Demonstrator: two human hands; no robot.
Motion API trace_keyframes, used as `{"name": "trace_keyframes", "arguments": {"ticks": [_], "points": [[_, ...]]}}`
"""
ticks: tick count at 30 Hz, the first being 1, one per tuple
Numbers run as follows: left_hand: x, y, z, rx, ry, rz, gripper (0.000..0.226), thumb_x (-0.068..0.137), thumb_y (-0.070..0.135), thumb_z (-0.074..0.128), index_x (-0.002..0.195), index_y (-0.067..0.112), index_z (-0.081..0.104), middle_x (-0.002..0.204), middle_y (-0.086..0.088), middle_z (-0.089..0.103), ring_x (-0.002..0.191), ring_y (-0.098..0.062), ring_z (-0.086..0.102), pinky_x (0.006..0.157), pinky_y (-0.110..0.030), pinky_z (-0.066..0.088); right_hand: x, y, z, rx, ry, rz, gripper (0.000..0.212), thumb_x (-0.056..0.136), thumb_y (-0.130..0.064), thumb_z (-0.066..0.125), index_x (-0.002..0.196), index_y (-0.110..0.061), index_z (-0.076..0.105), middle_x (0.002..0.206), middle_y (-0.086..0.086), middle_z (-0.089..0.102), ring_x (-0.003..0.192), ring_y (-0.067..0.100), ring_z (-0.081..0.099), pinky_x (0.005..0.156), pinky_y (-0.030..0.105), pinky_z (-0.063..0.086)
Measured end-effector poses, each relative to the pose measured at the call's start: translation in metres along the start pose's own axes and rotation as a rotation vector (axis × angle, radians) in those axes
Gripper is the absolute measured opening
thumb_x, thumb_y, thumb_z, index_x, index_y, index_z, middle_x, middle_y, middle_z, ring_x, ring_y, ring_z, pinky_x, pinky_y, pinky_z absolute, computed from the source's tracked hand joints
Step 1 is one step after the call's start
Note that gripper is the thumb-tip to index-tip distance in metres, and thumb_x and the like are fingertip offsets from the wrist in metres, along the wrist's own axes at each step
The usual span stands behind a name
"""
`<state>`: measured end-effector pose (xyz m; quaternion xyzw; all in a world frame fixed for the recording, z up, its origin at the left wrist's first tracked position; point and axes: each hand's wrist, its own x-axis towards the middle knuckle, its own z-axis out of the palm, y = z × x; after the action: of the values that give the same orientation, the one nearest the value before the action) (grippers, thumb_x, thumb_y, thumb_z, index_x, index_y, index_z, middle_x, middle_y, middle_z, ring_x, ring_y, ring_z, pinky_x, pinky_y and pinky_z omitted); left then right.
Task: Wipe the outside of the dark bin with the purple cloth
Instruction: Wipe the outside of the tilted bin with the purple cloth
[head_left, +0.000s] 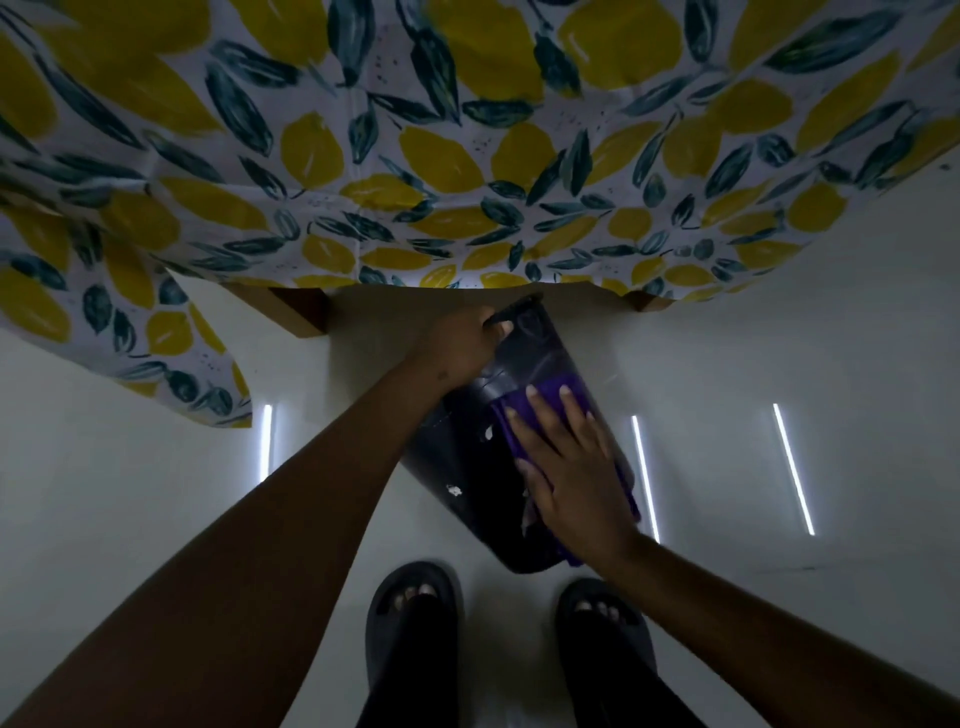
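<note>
The dark bin (467, 447) is tipped over, between the surface's edge and the slippers (410, 613). Its long side points from the far rim down to the feet. The left grip (462, 348) curls round that rim. The right grip (571, 467) is flat with straight fingers, pressing the purple cloth (549, 400) on the bin's side. The bin's inside is hidden.

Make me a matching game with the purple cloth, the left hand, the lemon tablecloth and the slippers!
Things:
1. purple cloth
2. left hand
3. yellow-lemon-print fabric tablecloth
4. dark rubber slippers

Where or how:
A. drapes over the table edge
B. holds the rim of the dark plastic bin
C. on the person's feet
D. pressed flat on the bin's side under the right hand

Pairs: 1-D, 2-B, 3-A, 4-C.
</note>
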<state>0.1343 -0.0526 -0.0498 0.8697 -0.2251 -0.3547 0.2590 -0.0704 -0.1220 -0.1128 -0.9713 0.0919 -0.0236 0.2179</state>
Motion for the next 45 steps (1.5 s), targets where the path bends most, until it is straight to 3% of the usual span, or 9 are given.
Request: {"name": "trace_keyframes", "arguments": {"ticks": [3,8,14,17,22,28,34,38,45], "points": [[-0.010,-0.006,-0.003,-0.050,0.000,0.072,0.029,0.097,0.030,0.048,0.110,0.006,0.058,0.095,-0.007,0.060,0.094,-0.023,0.058,0.075,-0.028,0.038,0.015,0.008,-0.005,0.073,0.028,0.013,0.050,0.100,-0.039,0.031,0.150,-0.031,0.026,0.159,-0.002,0.024,0.148,0.024,0.013,0.115,0.044,0.024],[-0.032,-0.022,-0.006,-0.105,0.026,0.059,0.032,0.098,0.028,0.045,0.125,0.012,0.052,0.115,-0.004,0.061,0.103,-0.012,0.053,0.084,-0.023,0.034,0.070,0.031,0.004,0.440,0.006,0.414,0.057,0.093,-0.056,0.023,0.142,-0.030,0.039,0.142,-0.001,0.049,0.129,0.019,0.046,0.103,0.048,0.042],[-0.020,-0.025,-0.003,-0.112,0.045,0.042,0.034,0.099,0.027,0.043,0.125,0.007,0.052,0.121,-0.018,0.061,0.114,-0.030,0.055,0.084,-0.026,0.035,0.007,-0.014,0.005,0.033,-0.026,-0.047,0.049,0.101,-0.040,0.030,0.150,-0.035,0.024,0.160,-0.008,0.017,0.149,0.022,0.004,0.118,0.044,0.012],[-0.022,-0.025,-0.004,-0.139,0.043,0.054,0.034,0.100,0.026,0.042,0.127,0.008,0.052,0.124,-0.014,0.060,0.116,-0.027,0.054,0.083,-0.021,0.033,0.032,0.000,0.004,0.066,-0.015,-0.048,0.046,0.102,-0.038,0.030,0.148,-0.033,0.030,0.159,-0.007,0.023,0.148,0.023,0.011,0.116,0.044,0.020],[-0.024,-0.028,-0.001,-0.118,0.086,0.057,0.031,0.099,0.027,0.043,0.123,0.012,0.056,0.112,-0.005,0.062,0.104,-0.018,0.056,0.080,-0.020,0.034,0.081,0.013,-0.004,0.355,-0.004,0.260,0.051,0.099,-0.035,0.027,0.148,-0.021,0.034,0.155,0.007,0.033,0.144,0.025,0.026,0.114,0.046,0.029],[-0.018,-0.035,-0.001,-0.140,0.065,0.043,0.030,0.099,0.027,0.042,0.119,0.010,0.056,0.116,-0.015,0.064,0.107,-0.027,0.058,0.086,-0.030,0.040,0.012,-0.016,0.006,-0.056,-0.096,-0.161,0.050,0.099,-0.039,0.036,0.148,-0.039,0.026,0.160,-0.009,0.019,0.149,0.026,0.008,0.116,0.044,0.012],[-0.024,-0.033,-0.008,-0.310,-0.038,0.070,0.026,0.097,0.023,0.047,0.118,0.014,0.059,0.113,-0.008,0.067,0.103,-0.021,0.063,0.088,-0.033,0.046,0.043,-0.008,-0.002,-0.004,-0.060,-0.038,0.046,0.102,-0.042,0.025,0.148,-0.036,0.030,0.160,-0.010,0.020,0.149,0.021,0.008,0.116,0.043,0.016],[-0.041,-0.055,-0.001,-0.098,0.092,0.060,0.025,0.096,0.035,0.048,0.107,0.016,0.060,0.103,-0.007,0.068,0.096,-0.023,0.062,0.077,-0.028,0.042,0.043,0.012,-0.005,0.057,-0.017,0.076,0.048,0.102,-0.039,0.028,0.149,-0.033,0.027,0.159,-0.005,0.023,0.148,0.024,0.012,0.112,0.052,0.028],[-0.027,-0.045,0.006,-0.008,0.186,0.095,0.035,0.097,0.037,0.044,0.122,0.015,0.056,0.120,-0.010,0.066,0.111,-0.027,0.059,0.085,-0.025,0.040,-0.033,0.016,0.011,-0.337,-0.127,-0.295,0.060,0.092,-0.039,0.045,0.149,-0.038,0.027,0.161,-0.005,0.018,0.147,0.032,0.011,0.111,0.054,0.026]]}}
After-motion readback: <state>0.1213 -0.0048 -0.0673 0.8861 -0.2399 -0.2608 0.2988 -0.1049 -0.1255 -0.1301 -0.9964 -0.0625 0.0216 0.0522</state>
